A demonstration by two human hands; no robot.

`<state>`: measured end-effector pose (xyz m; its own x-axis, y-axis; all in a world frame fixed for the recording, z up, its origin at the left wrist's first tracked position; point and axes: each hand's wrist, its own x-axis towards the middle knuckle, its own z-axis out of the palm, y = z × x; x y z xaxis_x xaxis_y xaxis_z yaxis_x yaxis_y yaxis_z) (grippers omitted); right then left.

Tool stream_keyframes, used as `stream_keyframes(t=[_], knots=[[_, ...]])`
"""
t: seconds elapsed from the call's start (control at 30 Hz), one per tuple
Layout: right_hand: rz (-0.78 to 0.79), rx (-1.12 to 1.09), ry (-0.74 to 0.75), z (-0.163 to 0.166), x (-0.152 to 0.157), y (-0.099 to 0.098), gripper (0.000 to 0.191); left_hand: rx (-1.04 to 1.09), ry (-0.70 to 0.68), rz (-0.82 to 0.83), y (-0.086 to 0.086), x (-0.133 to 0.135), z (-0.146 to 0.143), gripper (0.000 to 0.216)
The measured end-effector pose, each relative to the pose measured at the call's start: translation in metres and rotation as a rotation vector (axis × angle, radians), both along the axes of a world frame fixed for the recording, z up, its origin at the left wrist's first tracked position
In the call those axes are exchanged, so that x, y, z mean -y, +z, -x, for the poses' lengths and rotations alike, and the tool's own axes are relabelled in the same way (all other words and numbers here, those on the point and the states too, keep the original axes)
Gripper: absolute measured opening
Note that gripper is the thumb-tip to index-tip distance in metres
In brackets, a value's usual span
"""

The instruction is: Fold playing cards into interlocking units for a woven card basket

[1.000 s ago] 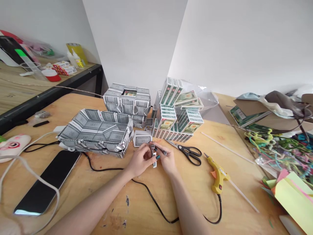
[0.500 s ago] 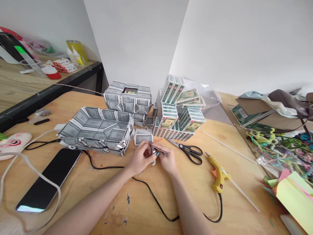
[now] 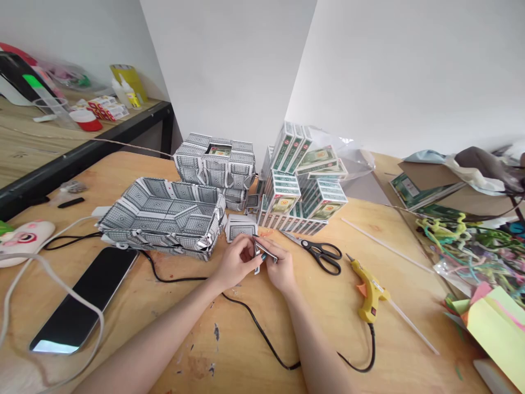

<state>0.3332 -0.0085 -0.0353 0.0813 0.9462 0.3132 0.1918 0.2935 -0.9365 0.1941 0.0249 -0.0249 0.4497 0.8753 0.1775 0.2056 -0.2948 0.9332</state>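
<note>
Both hands meet low over the middle of the table. My left hand (image 3: 238, 259) pinches a playing card (image 3: 257, 268) that looks folded, its white edge showing below the thumb. From the other side my right hand (image 3: 281, 265) is closed on the same card, fingers bent over its upper edge. How many cards are between the fingers I cannot tell. Just beyond the hands lies a stack of playing cards (image 3: 241, 225), grey backs up. Left of it sits an open tray made of cards (image 3: 164, 213), and behind that a box built of cards (image 3: 215, 164).
Card packs (image 3: 285, 191) are piled behind my hands. Black-handled scissors (image 3: 322, 254) and a yellow glue gun (image 3: 371, 293) lie to the right, near glue sticks (image 3: 388, 244). A phone (image 3: 86, 301) rests at left. A black cable (image 3: 254, 323) runs under my forearms.
The hands stay together on the card, with only a slight shift of the fingers and of the card's angle. The whole view has moved a little; nothing else has visibly changed.
</note>
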Motion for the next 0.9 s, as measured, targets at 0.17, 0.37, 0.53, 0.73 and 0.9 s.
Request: stream_keyframes(t=[0.17,0.37,0.53,0.73,0.9], knots=[[-0.044,0.05,-0.021,0.001,0.001,-0.004,0.054,0.058,-0.038,0.037,0.002,0.0,0.001,0.019],[-0.115,0.129,-0.032,0.001,0.002,-0.007,0.055,0.058,-0.038,0.05,0.002,0.0,0.001,0.015],[-0.201,0.228,-0.03,0.001,0.002,-0.01,0.052,0.103,-0.066,0.133,-0.002,-0.003,0.003,0.012],[-0.234,0.277,-0.027,0.0,0.001,-0.011,0.049,0.189,-0.16,0.286,-0.01,-0.014,0.007,0.031],[-0.226,0.255,-0.035,-0.001,0.0,-0.01,0.044,0.234,-0.19,0.335,-0.013,-0.016,0.009,0.029]])
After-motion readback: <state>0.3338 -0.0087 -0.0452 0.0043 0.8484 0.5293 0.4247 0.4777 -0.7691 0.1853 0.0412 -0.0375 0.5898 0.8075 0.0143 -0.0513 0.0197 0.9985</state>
